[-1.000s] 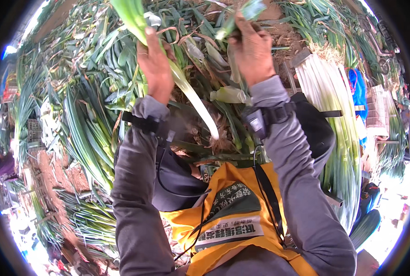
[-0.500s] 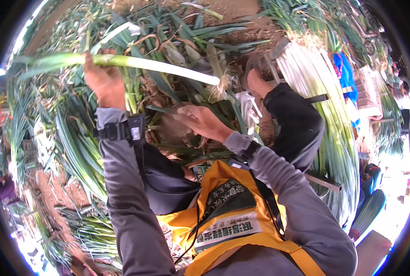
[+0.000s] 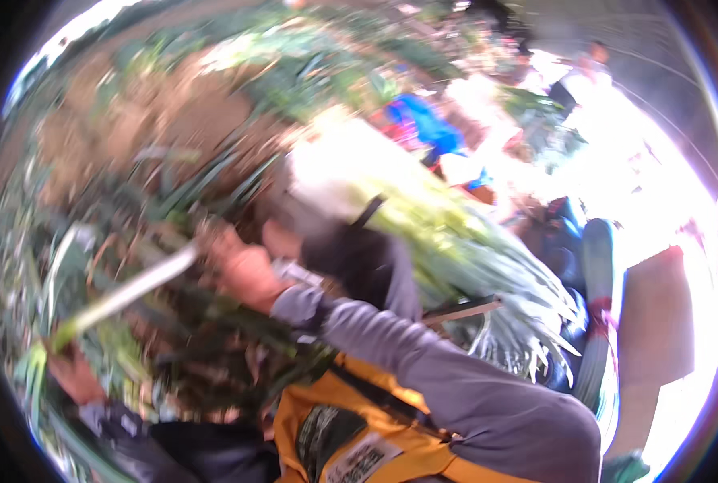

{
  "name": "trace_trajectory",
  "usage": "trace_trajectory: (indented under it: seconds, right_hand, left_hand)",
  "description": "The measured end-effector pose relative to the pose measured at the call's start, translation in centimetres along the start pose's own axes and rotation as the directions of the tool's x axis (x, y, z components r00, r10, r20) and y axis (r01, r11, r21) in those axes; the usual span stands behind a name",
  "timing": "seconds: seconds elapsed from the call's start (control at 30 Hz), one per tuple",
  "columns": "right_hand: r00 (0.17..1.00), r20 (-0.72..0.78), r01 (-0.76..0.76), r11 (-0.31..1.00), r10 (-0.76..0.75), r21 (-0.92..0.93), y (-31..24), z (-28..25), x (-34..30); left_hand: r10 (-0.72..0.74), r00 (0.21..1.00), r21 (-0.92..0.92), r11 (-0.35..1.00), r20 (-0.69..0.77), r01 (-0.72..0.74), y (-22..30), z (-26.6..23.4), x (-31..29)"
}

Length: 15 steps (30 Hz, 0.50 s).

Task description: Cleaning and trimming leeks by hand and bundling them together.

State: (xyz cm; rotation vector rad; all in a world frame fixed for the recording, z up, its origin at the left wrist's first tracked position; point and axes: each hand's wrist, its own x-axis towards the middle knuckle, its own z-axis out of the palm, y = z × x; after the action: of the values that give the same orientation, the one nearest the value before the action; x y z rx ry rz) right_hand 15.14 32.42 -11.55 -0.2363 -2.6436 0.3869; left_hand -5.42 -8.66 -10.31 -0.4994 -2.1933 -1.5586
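A single leek (image 3: 134, 290) slants across the left side, its white stem toward the middle and its green part at lower left. My left hand (image 3: 77, 374) is closed around the green part, just where the leaves begin. At the stem's root end, my right hand (image 3: 250, 270) has its fingers bent in against the leek. Motion blurs those fingertips and the roots. Beneath and around both hands lie loose leek leaves (image 3: 206, 346) and trimmings.
A large pile of leeks (image 3: 431, 217) rests on a metal frame (image 3: 464, 310) to the right, white ends away from me. Behind it is a blue bag (image 3: 427, 125). A cardboard box (image 3: 657, 314) stands at far right. Bare soil (image 3: 182, 113) shows at upper left.
The view has swung to the right and is now blurred. My right hand has come from below the leek to its root end; my left still holds the green part.
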Motion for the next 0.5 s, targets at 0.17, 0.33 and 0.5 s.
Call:
trace_trajectory:
  seconds: [0.17, 0.33, 0.5]
  right_hand:
    - [0.906, 0.423, -0.256, 0.819, 0.018, 0.513, -0.3, -0.3, -3.3]
    - [0.754, 0.630, -0.617, 0.126, -0.186, 0.777, -4.8, -12.4, -8.6]
    - [0.625, 0.720, -0.704, 0.181, -0.303, 0.687, -5.0, -15.5, -10.1]
  left_hand:
    - [-0.042, 0.999, -0.173, 0.984, -0.014, 0.039, -5.1, -0.8, 1.4]
    - [-0.095, 0.990, -0.293, 0.949, 0.103, 0.121, -10.7, -2.0, 3.0]
    - [-0.127, 0.992, 0.161, 0.978, -0.026, 0.129, -16.3, -4.1, 4.7]
